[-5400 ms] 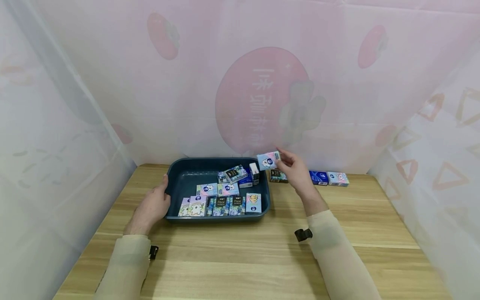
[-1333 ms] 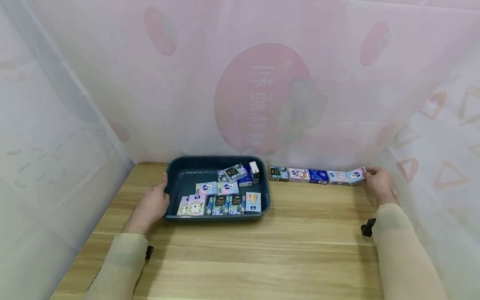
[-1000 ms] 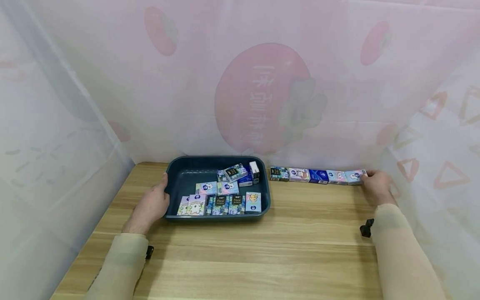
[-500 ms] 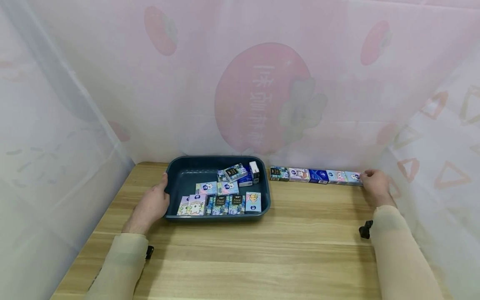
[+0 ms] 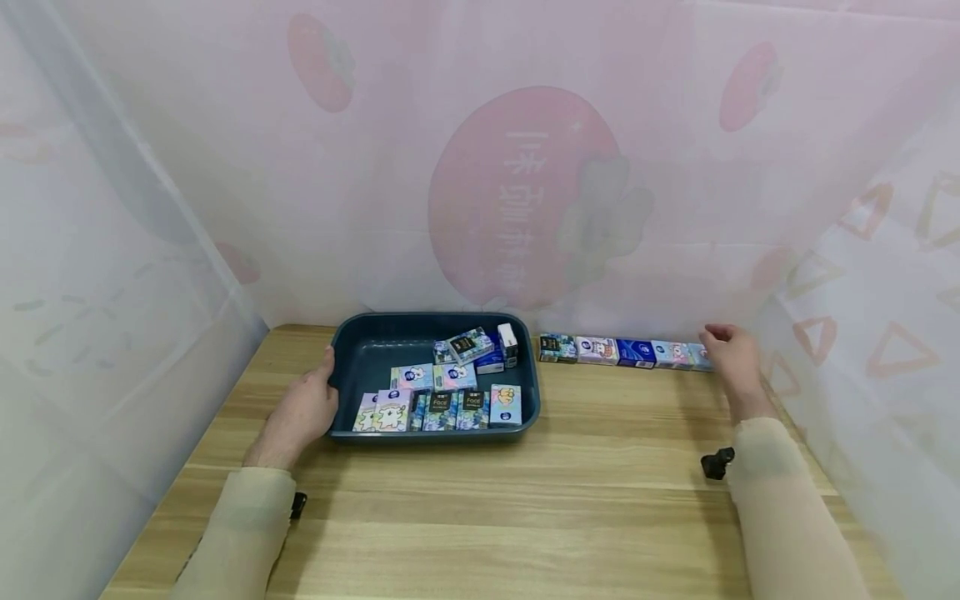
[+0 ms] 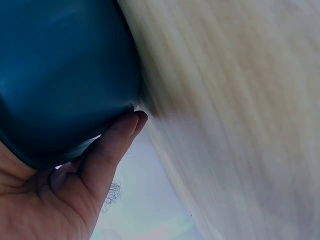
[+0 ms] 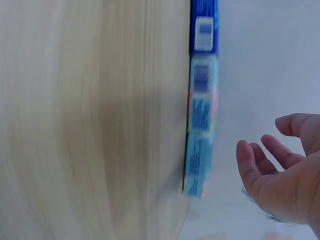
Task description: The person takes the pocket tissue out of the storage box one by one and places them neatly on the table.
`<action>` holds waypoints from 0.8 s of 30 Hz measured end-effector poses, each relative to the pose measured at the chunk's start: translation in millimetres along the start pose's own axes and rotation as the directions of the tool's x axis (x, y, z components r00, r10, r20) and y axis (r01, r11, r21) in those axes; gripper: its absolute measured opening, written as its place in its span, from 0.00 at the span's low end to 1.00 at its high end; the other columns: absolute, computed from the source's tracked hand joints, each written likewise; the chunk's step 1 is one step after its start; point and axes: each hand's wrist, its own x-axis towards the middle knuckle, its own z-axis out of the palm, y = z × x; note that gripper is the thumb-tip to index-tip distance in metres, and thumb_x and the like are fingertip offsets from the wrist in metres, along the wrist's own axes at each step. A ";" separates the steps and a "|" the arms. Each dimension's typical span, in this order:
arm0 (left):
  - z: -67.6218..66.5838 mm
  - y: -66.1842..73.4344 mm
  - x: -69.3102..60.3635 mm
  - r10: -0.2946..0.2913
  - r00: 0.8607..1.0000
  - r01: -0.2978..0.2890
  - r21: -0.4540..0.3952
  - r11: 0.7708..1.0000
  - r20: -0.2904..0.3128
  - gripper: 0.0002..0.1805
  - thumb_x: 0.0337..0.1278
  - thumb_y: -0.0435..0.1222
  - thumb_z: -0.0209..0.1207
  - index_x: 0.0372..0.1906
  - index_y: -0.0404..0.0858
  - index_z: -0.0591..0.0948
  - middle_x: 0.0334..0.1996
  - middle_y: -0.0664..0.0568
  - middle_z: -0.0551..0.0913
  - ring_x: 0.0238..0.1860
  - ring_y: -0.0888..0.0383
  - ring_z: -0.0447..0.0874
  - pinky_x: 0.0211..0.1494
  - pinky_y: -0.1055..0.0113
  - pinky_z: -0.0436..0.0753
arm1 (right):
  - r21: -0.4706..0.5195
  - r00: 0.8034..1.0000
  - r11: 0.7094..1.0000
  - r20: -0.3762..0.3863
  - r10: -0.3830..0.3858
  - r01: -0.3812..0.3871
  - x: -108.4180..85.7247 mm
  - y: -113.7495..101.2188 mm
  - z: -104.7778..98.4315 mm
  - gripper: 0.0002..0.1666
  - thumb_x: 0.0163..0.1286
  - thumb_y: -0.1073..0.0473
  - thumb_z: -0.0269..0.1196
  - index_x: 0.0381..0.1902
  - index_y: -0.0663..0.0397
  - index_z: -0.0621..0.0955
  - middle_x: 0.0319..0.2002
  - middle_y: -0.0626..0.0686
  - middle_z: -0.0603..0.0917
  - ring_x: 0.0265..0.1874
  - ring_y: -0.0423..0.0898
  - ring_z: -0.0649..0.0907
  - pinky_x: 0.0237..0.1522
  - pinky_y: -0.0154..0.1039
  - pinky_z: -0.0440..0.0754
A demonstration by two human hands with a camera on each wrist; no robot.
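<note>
My left hand (image 5: 300,408) grips the left end of a dark blue tray (image 5: 352,325); in the left wrist view its fingers (image 6: 107,155) lie along the tray's outer wall. Inside the tray are several small tissue packs, among them a black-labelled floral pack (image 5: 441,410) and a light blue one (image 5: 506,406). My right hand (image 5: 735,358) hovers over the right end of a row of tissue packs. It partly hides the last light blue pack (image 5: 701,357) in the head view. In the right wrist view the loosely curled fingers stand apart from that pack (image 7: 197,165).
Along the back wall, the row runs rightward from the tray: a floral pack (image 5: 558,347), a pink-lilac pack (image 5: 597,350), a dark blue pack (image 5: 636,353) and a light blue-pink pack (image 5: 672,354). Pale fabric walls (image 5: 360,208) enclose the wooden table (image 5: 480,517) at back and sides.
The right hand carried a light blue tissue pack from above the tray to the row's right end, straightened it against its neighbour, then let go and rose leftward. The left hand stayed on the tray.
</note>
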 end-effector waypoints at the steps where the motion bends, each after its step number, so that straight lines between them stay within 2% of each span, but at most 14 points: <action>1: 0.2 0.0 -0.1 0.000 1.000 0.000 -0.002 1.000 0.000 0.42 0.87 0.28 0.49 0.96 0.26 0.49 0.73 0.17 0.80 0.26 0.52 0.75 0.32 0.58 0.76 | 0.033 1.000 0.999 0.010 -0.006 0.006 -0.9 -3.0 3.3 0.35 0.95 0.51 0.54 0.85 0.72 0.74 0.80 0.75 0.79 0.67 0.59 0.85 0.44 0.21 0.81; 4: 0.8 -0.1 -0.2 -0.002 1.000 0.002 0.000 1.000 0.003 0.43 0.87 0.28 0.49 0.96 0.26 0.48 0.70 0.17 0.82 0.26 0.52 0.74 0.32 0.58 0.76 | 0.121 0.999 0.992 0.047 -0.025 0.020 -3.9 -12.0 13.6 0.36 0.95 0.52 0.54 0.86 0.73 0.72 0.80 0.73 0.78 0.61 0.46 0.85 0.48 0.20 0.86; 5: 1.0 0.4 -0.3 -0.005 1.000 0.005 0.000 1.000 0.003 0.43 0.87 0.29 0.49 0.96 0.26 0.48 0.72 0.17 0.80 0.26 0.52 0.74 0.32 0.59 0.76 | 0.140 0.998 0.990 0.058 -0.033 0.025 -4.9 -14.7 17.0 0.36 0.96 0.52 0.54 0.87 0.73 0.72 0.79 0.72 0.78 0.58 0.40 0.85 0.49 0.20 0.87; 7: 1.3 -0.1 0.1 -0.005 1.000 0.005 -0.001 1.000 0.006 0.43 0.87 0.29 0.49 0.96 0.26 0.48 0.70 0.18 0.81 0.25 0.52 0.74 0.32 0.59 0.76 | 0.184 0.996 0.982 0.067 -0.053 0.040 -7.2 -20.6 24.0 0.35 0.95 0.53 0.55 0.86 0.74 0.72 0.75 0.70 0.80 0.49 0.30 0.84 0.49 0.21 0.88; 10: 1.4 -0.6 0.6 0.002 1.000 -0.002 -0.003 1.000 0.005 0.43 0.87 0.29 0.49 0.96 0.26 0.48 0.63 0.19 0.84 0.26 0.52 0.74 0.31 0.59 0.76 | 0.222 0.994 0.973 0.075 -0.078 0.060 -11.3 -29.7 34.4 0.34 0.94 0.55 0.56 0.85 0.74 0.73 0.72 0.68 0.82 0.43 0.24 0.83 0.48 0.21 0.89; 12: 1.2 -1.2 1.3 0.017 1.000 -0.017 0.000 1.000 0.000 0.43 0.86 0.28 0.49 0.95 0.24 0.49 0.61 0.19 0.85 0.25 0.52 0.74 0.31 0.58 0.76 | 0.228 0.992 0.971 0.084 -0.094 0.073 -14.8 -35.7 41.1 0.34 0.94 0.55 0.57 0.84 0.73 0.74 0.73 0.69 0.82 0.47 0.28 0.84 0.49 0.21 0.89; 14: 1.1 -1.9 1.9 0.032 0.999 -0.032 0.004 0.999 -0.003 0.43 0.84 0.27 0.49 0.95 0.23 0.50 0.64 0.17 0.85 0.26 0.52 0.75 0.32 0.58 0.76 | 0.225 0.989 0.971 0.101 -0.111 0.086 -18.3 -41.6 46.8 0.33 0.94 0.55 0.57 0.85 0.72 0.74 0.76 0.71 0.80 0.54 0.36 0.85 0.50 0.21 0.89; 17: 0.9 -2.8 2.6 0.044 0.999 -0.044 0.016 0.999 -0.006 0.43 0.83 0.27 0.49 0.94 0.22 0.50 0.74 0.15 0.79 0.28 0.51 0.76 0.32 0.58 0.77 | 0.210 0.982 0.972 0.132 -0.133 0.103 -24.1 -50.8 54.4 0.33 0.95 0.54 0.57 0.85 0.70 0.74 0.80 0.72 0.77 0.62 0.46 0.85 0.53 0.23 0.89; 21: 0.9 -2.7 2.9 0.034 0.999 -0.034 0.018 0.999 -0.003 0.43 0.84 0.27 0.49 0.95 0.23 0.50 0.77 0.15 0.76 0.29 0.50 0.77 0.33 0.58 0.77 | 0.201 0.975 0.973 0.165 -0.146 0.111 -32.8 -64.4 63.7 0.33 0.95 0.53 0.58 0.86 0.68 0.75 0.81 0.71 0.78 0.60 0.47 0.88 0.56 0.27 0.91; 24: 0.6 -2.1 2.8 0.032 0.999 -0.032 0.023 0.999 -0.004 0.43 0.84 0.27 0.50 0.95 0.23 0.50 0.77 0.15 0.77 0.29 0.50 0.77 0.33 0.57 0.78 | 0.212 0.970 0.969 0.178 -0.165 0.125 -38.4 -74.0 72.0 0.32 0.95 0.54 0.58 0.85 0.69 0.75 0.81 0.71 0.78 0.62 0.52 0.88 0.58 0.29 0.92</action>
